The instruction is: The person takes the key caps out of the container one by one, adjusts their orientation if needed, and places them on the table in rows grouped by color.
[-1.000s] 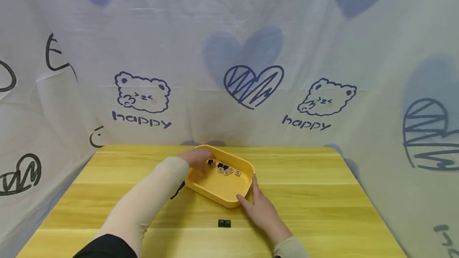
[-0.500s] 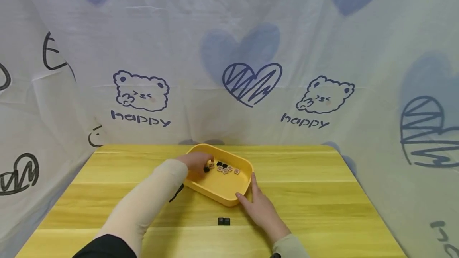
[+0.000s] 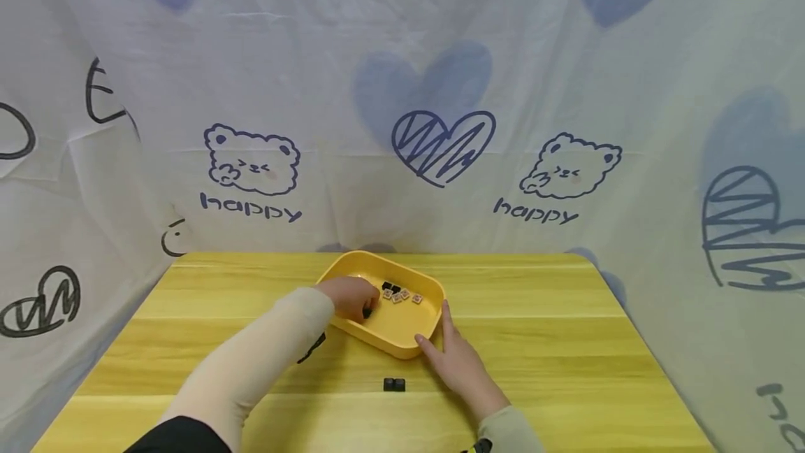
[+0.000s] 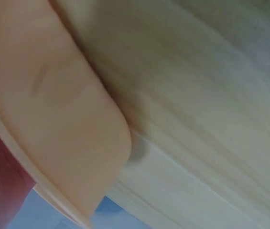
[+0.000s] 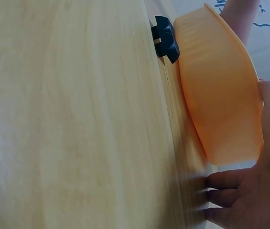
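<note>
A yellow plastic tray stands on the wooden table, holding small black keycaps and several pale square pieces with dark centres. My left hand reaches over the tray's left side and pinches a black keycap low in the tray; its fingertips are partly hidden. At the near right corner, my right hand holds the tray, thumb at the rim and fingers along the outer wall. Two more black keycaps sit side by side in front of the tray, seen also as a dark keycap pair in the right wrist view.
The yellow wooden table extends on both sides of the tray. Behind it hangs a pale cloth printed with hearts and bears. A black strap-like item shows below the left wrist.
My left hand has shifted slightly right and nearer inside the tray, bringing a black keycap along under its fingers. My right hand keeps its place on the tray corner.
</note>
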A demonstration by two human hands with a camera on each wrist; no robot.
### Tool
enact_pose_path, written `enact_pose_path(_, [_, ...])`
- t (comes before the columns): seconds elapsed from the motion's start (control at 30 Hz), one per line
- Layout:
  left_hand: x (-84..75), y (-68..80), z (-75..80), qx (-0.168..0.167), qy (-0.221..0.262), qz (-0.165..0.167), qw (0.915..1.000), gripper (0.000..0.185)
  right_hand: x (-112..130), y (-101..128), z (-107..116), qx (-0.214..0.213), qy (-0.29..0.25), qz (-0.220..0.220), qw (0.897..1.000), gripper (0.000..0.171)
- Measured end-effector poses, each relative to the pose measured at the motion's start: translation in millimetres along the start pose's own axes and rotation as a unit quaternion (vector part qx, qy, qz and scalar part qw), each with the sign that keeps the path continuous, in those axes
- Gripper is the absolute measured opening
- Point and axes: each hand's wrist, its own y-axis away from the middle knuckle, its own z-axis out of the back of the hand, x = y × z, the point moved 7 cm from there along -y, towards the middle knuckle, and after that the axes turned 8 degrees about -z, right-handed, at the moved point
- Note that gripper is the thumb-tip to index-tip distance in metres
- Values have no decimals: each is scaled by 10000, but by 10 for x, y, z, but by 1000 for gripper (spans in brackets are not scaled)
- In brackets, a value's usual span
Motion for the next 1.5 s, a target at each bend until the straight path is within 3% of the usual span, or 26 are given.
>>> enact_pose_path(0.2, [-117,-67,-65,110,-228,-365,9990,20,-4,-5,6,-23,16,12,10000,91])
enact_pose_path(0.3, [-158,-55,0,44,-227,-262,9994,17,-6,-6,2,-16,17,12,10000,91])
enact_pose_path(0.43, [-254,28,198,-170,9,-23,9999,12,-8,-8,-10,27,-9,-16,10000,91])
enact_pose_path(0.6, [-500,179,369,-622,346,-265,9971,12,-14,-9,-14,29,32,-25,10000,91])
enact_pose_path(0.8, [-633,420,448,-1557,703,-625,9833,17,-13,-10,-20,36,52,-48,10000,91])
enact_pose_path(1.07, [-770,716,452,-2188,870,-678,9695,28,17,4,-4,-5,69,28,10000,90])
enact_pose_path(1.33, [-996,879,298,-2364,1068,-693,9633,23,21,16,7,55,72,71,9999,90])
enact_pose_path(1.5, [-1017,937,180,-2477,1305,-430,9590,25,17,9,17,57,101,62,9999,90])
